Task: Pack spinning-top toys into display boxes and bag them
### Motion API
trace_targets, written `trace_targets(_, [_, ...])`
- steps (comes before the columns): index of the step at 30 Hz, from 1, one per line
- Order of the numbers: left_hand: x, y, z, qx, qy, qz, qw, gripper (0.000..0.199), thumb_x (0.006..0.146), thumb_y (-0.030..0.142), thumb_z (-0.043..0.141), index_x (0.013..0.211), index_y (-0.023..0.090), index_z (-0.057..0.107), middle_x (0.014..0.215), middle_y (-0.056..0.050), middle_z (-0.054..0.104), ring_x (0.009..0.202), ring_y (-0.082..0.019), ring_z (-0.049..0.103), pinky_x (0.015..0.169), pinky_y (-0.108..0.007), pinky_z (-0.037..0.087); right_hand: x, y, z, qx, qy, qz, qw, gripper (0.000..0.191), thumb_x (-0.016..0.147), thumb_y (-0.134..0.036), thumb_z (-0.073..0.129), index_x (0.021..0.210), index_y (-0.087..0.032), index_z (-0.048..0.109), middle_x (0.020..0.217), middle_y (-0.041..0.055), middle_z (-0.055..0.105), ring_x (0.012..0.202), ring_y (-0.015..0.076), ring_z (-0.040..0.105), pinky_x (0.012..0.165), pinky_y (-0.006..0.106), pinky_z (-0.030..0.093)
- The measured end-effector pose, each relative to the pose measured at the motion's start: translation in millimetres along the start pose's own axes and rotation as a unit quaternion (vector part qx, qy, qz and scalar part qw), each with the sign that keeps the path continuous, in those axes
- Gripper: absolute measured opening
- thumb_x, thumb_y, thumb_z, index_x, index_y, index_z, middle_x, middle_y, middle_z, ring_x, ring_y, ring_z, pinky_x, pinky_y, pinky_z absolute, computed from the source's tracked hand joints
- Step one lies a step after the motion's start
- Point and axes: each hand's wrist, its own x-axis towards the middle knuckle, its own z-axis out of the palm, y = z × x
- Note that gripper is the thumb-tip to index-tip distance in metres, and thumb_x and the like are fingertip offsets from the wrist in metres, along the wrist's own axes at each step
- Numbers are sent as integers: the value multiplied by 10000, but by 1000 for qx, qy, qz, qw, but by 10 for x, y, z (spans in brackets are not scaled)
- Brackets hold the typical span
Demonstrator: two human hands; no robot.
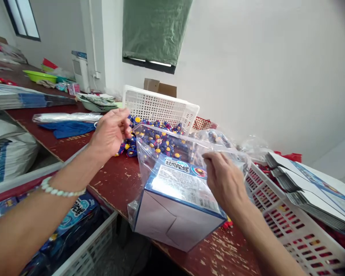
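A blue and white printed box (179, 186) sits inside a clear plastic bag (145, 153) near the front edge of the table. Its plain white flap end faces me. My left hand (110, 130) is closed at the left corner of the bag's mouth, its fingers curled and pinched. With curled fingers, my right hand (225, 178) grips the bag above the right side of the box. The bag's rim stretches between both hands. Behind the box lies a pile of small blue and yellow toys (158, 140), partly seen through the film.
A white basket (161, 103) stands tilted behind the toys. At right, another basket (293, 226) bears stacked flat printed cartons (324, 188). A crate (86, 257) of blue packages is at lower left. A blue cloth (70, 128) lies on the red table (112, 180).
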Motion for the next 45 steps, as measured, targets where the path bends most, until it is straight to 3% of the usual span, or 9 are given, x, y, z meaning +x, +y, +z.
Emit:
trace_targets(3, [-278,-107,3,39,22,-39,998,502,592,434,790,996,199,608,808,14,590,654,-108,525,513,-203,417,-278,-279,-182,167,11,-124,978,233,912,-126,441,1105,-167,564,971,90,654,905,181,605,758,293,508])
trace_targets(7, [-422,-419,111,94,-37,-140,985,560,614,472,792,1080,202,640,1007,-33,629,861,-167,558,592,-214,444,-327,-493,-155,189,-264,-174,930,557,940,-429,470,1434,-197,354,1476,100,392,1364,282,344,1108,540,305])
trace_targets(10, [-303,-566,195,77,-28,-122,989,467,659,495,749,985,164,692,1014,-68,653,837,-175,574,600,-226,441,-129,-111,-27,153,-360,-105,914,612,951,-512,393,1483,-231,279,1544,79,244,1420,282,224,1133,550,244])
trace_targets(16, [-135,-552,201,77,-30,-56,995,443,669,527,714,865,129,721,912,-87,692,790,-193,603,657,-265,464,151,861,-4,149,-194,52,968,358,894,-378,457,1082,-160,669,1049,118,709,968,275,668,869,457,523])
trace_targets(20, [-152,-524,205,92,-40,-25,995,418,739,529,655,892,145,720,921,-75,698,866,-197,610,750,-266,455,281,409,-161,238,-46,46,969,261,893,-357,509,1004,-198,683,917,60,728,820,204,685,723,334,545])
trace_targets(24, [-189,-476,239,101,-63,-22,993,393,802,513,591,881,144,702,863,-66,686,814,-193,608,743,-276,453,520,-437,-47,267,-22,-108,957,207,913,-201,486,1002,-186,673,947,61,691,838,164,651,720,275,525])
trace_targets(28, [-183,-417,252,100,-117,38,987,362,826,480,581,916,143,681,857,-41,668,819,-191,587,762,-274,441,842,-842,255,167,-23,-161,972,246,926,-120,443,1080,-162,630,1006,97,612,902,174,604,777,283,508])
trace_targets(37, [-64,-412,193,163,-118,113,973,344,823,464,597,883,143,707,773,-11,634,753,-184,525,653,-254,388,1183,-891,412,-21,-52,-210,976,233,919,-102,378,947,-143,605,970,118,568,858,216,541,684,308,455])
trace_targets(45, [-124,-380,220,181,-102,59,976,356,823,489,601,911,168,729,925,-48,708,858,-217,634,778,-281,459,1373,-614,445,390,-1,38,920,183,891,-250,441,791,-170,572,714,29,581,667,150,545,663,287,464])
